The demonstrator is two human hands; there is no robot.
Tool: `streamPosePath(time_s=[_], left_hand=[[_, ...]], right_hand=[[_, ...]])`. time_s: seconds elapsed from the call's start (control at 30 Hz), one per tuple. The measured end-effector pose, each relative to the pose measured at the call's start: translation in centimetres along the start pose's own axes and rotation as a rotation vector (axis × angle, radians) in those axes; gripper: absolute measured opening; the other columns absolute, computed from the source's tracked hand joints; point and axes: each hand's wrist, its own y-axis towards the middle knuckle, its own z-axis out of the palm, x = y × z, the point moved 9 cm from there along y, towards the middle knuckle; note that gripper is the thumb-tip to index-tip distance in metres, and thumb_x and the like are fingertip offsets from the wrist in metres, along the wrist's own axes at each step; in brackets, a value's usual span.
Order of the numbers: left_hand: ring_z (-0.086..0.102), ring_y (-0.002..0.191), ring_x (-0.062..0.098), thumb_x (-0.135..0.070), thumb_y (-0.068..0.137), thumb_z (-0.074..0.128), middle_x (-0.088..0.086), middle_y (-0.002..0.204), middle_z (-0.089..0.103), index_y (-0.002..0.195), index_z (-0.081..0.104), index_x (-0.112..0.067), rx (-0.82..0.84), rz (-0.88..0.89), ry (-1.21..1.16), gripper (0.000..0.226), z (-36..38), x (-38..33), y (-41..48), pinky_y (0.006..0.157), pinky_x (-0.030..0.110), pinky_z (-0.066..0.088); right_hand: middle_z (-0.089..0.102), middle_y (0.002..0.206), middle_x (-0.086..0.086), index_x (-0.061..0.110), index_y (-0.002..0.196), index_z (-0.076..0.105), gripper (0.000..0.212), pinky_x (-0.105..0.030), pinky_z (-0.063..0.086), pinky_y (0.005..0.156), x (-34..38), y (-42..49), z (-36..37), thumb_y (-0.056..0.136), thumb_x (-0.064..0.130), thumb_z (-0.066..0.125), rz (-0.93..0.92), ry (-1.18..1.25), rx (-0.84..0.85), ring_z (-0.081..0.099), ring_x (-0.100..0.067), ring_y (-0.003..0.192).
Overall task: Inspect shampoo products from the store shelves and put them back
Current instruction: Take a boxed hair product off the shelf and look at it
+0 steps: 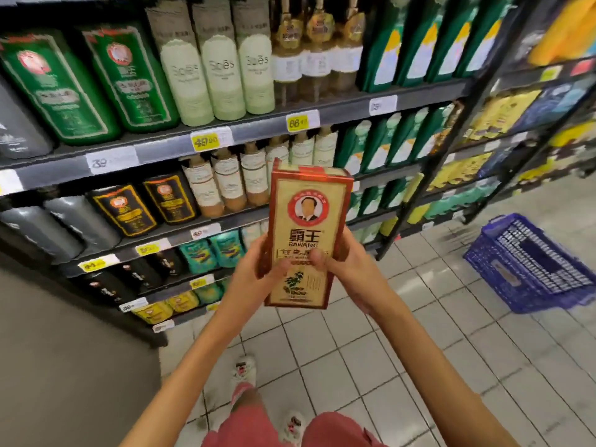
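Observation:
A tall cream and red BAWANG shampoo box (306, 221) stands upright in front of me, its printed front facing me. My left hand (254, 272) grips its lower left edge, thumb on the front. On the other side, my right hand (348, 269) grips the lower right edge, its thumb pressed across the label. The box is held in mid-air before the dark metal store shelves (258, 127), level with the middle rows.
The shelves carry green bottles (129, 79), pale green bottles (222, 72), amber bottles (316, 50) and black bottles (122, 211), with yellow price tags (204, 141). A blue plastic shopping basket (535, 262) sits on the tiled floor (451, 333) at right. A grey pillar (64, 366) is at left.

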Motion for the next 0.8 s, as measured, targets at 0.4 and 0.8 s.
streamPosePath(time_s=[0.4, 0.8], left_hand=[[0.071, 0.084, 0.012, -0.036, 0.079, 0.056, -0.005, 0.093, 0.074, 0.104, 0.061, -0.026, 0.457, -0.224, -0.239, 0.028, 21.5, 1.7, 8.0, 0.062, 0.020, 0.054], [0.065, 0.103, 0.019, -0.026, 0.093, 0.052, 0.006, 0.115, 0.067, 0.126, 0.053, -0.011, 0.933, -0.273, 0.033, 0.037, 43.2, 1.0, 22.1, 0.093, 0.035, 0.050]], right_hand=[[0.070, 0.114, -0.002, 0.022, 0.121, 0.052, 0.045, -0.034, 0.057, 0.085, 0.7, -5.7, -18.1, 0.081, 0.039, 0.065, 0.033, 0.099, -0.588, 0.069, -0.018, 0.099], [0.074, 0.100, 0.002, 0.021, 0.108, 0.063, 0.027, -0.020, 0.055, 0.072, 2.8, -4.6, -38.7, 0.088, 0.039, 0.059, 0.059, 0.267, -1.017, 0.071, -0.015, 0.094]])
